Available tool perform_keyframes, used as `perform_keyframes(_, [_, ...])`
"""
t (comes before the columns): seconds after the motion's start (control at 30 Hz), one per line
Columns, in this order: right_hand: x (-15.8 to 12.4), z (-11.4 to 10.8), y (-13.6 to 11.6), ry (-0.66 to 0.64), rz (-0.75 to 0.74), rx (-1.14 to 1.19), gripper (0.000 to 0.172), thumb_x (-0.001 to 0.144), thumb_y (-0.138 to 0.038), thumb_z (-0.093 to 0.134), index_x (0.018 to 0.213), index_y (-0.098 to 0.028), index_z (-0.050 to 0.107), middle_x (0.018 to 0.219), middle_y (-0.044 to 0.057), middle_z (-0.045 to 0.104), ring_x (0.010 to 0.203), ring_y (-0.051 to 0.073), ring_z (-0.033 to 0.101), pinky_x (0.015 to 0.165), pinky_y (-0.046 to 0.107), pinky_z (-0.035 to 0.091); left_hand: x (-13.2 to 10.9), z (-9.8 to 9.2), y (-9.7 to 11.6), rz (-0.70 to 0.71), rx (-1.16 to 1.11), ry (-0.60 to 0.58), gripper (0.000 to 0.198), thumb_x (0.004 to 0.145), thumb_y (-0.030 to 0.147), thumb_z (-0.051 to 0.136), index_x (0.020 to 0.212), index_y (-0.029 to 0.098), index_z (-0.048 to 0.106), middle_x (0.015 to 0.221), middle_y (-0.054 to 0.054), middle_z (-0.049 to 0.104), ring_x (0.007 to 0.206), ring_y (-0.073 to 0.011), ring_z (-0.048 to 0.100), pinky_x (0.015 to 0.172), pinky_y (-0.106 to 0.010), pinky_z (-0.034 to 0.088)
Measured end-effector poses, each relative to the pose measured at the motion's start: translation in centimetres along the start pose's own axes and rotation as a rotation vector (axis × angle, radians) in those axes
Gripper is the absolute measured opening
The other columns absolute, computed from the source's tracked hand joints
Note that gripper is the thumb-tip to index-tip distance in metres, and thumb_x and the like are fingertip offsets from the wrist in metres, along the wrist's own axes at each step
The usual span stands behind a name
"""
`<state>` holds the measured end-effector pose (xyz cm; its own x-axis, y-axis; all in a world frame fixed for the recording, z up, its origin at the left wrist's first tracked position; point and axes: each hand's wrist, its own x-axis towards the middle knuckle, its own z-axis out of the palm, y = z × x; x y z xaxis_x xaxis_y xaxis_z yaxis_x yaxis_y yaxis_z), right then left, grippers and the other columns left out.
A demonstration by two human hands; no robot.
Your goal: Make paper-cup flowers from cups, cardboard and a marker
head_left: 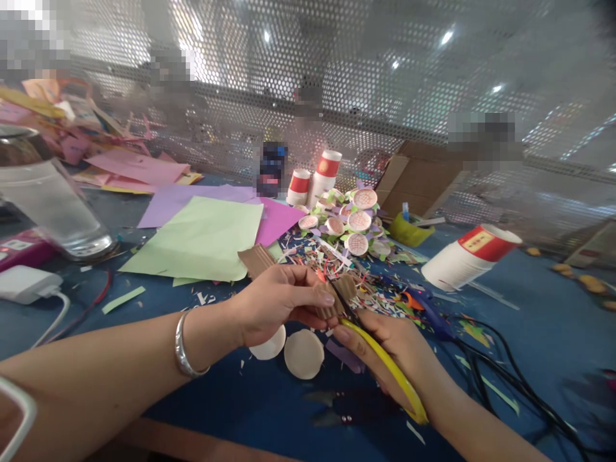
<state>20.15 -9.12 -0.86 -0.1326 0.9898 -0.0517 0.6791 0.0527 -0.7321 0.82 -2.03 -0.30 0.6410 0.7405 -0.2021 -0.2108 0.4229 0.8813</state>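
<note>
Cardboard strip [332, 300], corrugated, pinched in the closed left hand [276, 303] above the blue worktop [529, 321] near its front edge. Right hand [389, 343] curled tight round yellow scissors [387, 367], blades at the strip; two paper discs [304, 353] lie just below.

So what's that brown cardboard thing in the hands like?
The cardboard is a brown, ribbed strip that looks like corrugated card. The left hand pinches it above the blue table. One end sticks out behind the hand, and the other pokes past the fingertips. There the dark blades of the yellow-handled scissors, held by the right hand, meet it.
</note>
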Motion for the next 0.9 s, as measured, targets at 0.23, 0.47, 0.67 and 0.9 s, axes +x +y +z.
perform_keyframes(0.23, [-0.2,-0.1,0.0,0.019,-0.042,0.047,0.047,0.091,-0.062,0.057,0.066,-0.023,0.055,0.048,-0.006,0.047,0.036,0.010,0.044,0.034,0.022,0.031,0.0,-0.1,0.0,0.020,0.027,0.026,0.031,0.070,0.028,0.087,0.070,0.012,0.061,0.071,-0.006,0.073,0.065,-0.0131,0.070,0.063,-0.022,0.054])
perform_keyframes(0.47, [0.1,-1.0,0.5,0.021,0.022,0.097,0.049,0.092,-0.066,0.054,0.068,-0.024,0.055,0.040,-0.007,0.044,0.032,0.011,0.042,0.034,0.023,0.034,-0.1,-0.2,0.0,0.054,0.049,0.063,0.024,0.074,0.024,0.083,0.072,0.013,0.062,0.069,-0.001,0.068,0.060,-0.0090,0.063,0.060,-0.021,0.047])
perform_keyframes(0.67, [0.3,-1.4,0.4,-0.007,0.005,0.079,0.052,0.087,-0.070,0.057,0.068,-0.022,0.058,0.049,-0.005,0.044,0.037,0.009,0.041,0.035,0.022,0.032,-0.1,-0.1,-0.1,0.119,0.117,0.111,0.026,0.080,0.033,0.080,0.074,0.014,0.063,0.069,0.002,0.064,0.061,-0.0070,0.057,0.060,-0.021,0.043])
perform_keyframes(0.9, [0.0,-1.5,0.9,-0.133,0.087,0.349,0.058,0.074,-0.074,0.069,0.091,-0.020,0.060,0.064,-0.004,0.052,0.044,0.010,0.048,0.039,0.021,0.042,-0.2,0.0,-0.3,0.167,0.193,0.119,0.027,0.084,0.035,0.076,0.075,0.016,0.059,0.066,0.003,0.062,0.058,-0.0073,0.056,0.057,-0.021,0.041])
